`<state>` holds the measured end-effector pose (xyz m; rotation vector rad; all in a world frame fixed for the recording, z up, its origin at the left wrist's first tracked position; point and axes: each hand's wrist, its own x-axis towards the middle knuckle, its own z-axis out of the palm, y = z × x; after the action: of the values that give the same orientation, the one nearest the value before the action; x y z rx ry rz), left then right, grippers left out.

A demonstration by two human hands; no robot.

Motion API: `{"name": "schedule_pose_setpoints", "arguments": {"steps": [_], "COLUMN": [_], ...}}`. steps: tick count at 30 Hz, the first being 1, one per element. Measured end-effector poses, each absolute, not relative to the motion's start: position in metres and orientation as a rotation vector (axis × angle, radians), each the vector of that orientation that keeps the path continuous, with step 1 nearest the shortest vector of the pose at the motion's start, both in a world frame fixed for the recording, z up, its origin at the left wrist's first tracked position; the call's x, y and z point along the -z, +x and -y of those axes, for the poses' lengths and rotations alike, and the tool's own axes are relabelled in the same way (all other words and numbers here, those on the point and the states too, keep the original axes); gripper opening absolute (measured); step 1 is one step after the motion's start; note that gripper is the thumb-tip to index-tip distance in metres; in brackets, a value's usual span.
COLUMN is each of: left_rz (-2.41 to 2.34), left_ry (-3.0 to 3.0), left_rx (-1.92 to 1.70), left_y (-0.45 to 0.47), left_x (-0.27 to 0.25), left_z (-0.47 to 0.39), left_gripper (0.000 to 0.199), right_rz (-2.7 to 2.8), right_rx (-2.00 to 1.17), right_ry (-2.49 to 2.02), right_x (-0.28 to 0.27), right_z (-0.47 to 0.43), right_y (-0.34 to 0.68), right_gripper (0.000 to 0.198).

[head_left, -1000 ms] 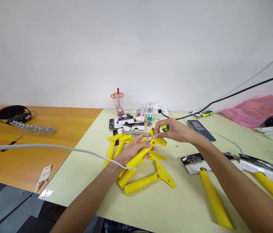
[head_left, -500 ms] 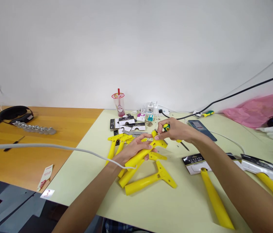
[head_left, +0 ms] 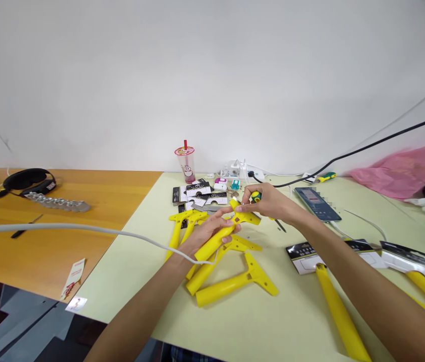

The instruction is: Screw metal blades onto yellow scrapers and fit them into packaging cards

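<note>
Yellow scraper (head_left: 214, 245), diagonal, head away-right, left hand (head_left: 209, 232) gripping, right hand (head_left: 270, 202) holding screwdriver (head_left: 256, 196), fingertips unclear

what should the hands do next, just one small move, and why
I'd probably press gently with the right hand's fingertips before using the screwdriver: they are at the T-shaped end of the yellow tool, the left hand holds it, and the screwdriver's tip points away. Whatever the fingertips pinch is too small to make out.
</note>
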<state>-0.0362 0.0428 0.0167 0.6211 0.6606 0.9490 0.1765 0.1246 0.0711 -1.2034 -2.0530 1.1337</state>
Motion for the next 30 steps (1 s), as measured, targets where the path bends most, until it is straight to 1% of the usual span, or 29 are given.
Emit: {"name": "schedule_pose_setpoints", "arguments": {"steps": [2, 5, 9, 13, 15, 20, 22, 26, 28, 30], "left_rz": [-0.633, -0.567, -0.518, -0.506, -0.498, -0.472, -0.468, -0.503, -0.497, -0.483], "left_ry": [0.567, 0.452, 0.351, 0.279, 0.232, 0.187, 0.193, 0.233, 0.26, 0.291], "left_rx": [-0.972, -1.051, -1.106, -1.14, -1.156, -1.192, -1.195, -1.206, -1.201, -1.19], "left_y": [-0.036, -0.036, -0.037, -0.037, -0.036, -0.035, -0.035, -0.035, -0.035, -0.036], "left_x": [-0.016, -0.009, -0.003, -0.01, -0.015, -0.019, -0.017, -0.012, -0.01, -0.007], "left_z": [-0.043, -0.045, -0.048, -0.047, -0.046, -0.044, -0.045, -0.047, -0.048, -0.049], "left_gripper": [0.056, 0.054, 0.051, 0.049, 0.047, 0.042, 0.042, 0.046, 0.047, 0.047], "right_rz": [2.037, 1.973, 1.888, 1.846, 1.833, 2.034, 2.122, 2.249, 2.295, 2.318], "right_rx": [-1.088, -1.109, -1.135, -1.155, -1.163, -1.053, -1.014, -0.906, -0.84, -0.838], "right_ry": [-1.181, -1.167, -1.172, -1.203, -1.217, -1.127, -1.092, -1.064, -1.036, -1.032], "right_x": [-0.072, -0.073, -0.077, -0.083, -0.086, -0.085, -0.082, -0.078, -0.078, -0.077], "right_z": [-0.125, -0.126, -0.127, -0.124, -0.122, -0.121, -0.122, -0.126, -0.128, -0.129], "right_y": [0.176, 0.179, 0.189, 0.193, 0.191, 0.187, 0.187, 0.188, 0.189, 0.19], "right_gripper": [0.06, 0.059, 0.053, 0.057, 0.055, 0.036, 0.032, 0.03, 0.032, 0.036]}}
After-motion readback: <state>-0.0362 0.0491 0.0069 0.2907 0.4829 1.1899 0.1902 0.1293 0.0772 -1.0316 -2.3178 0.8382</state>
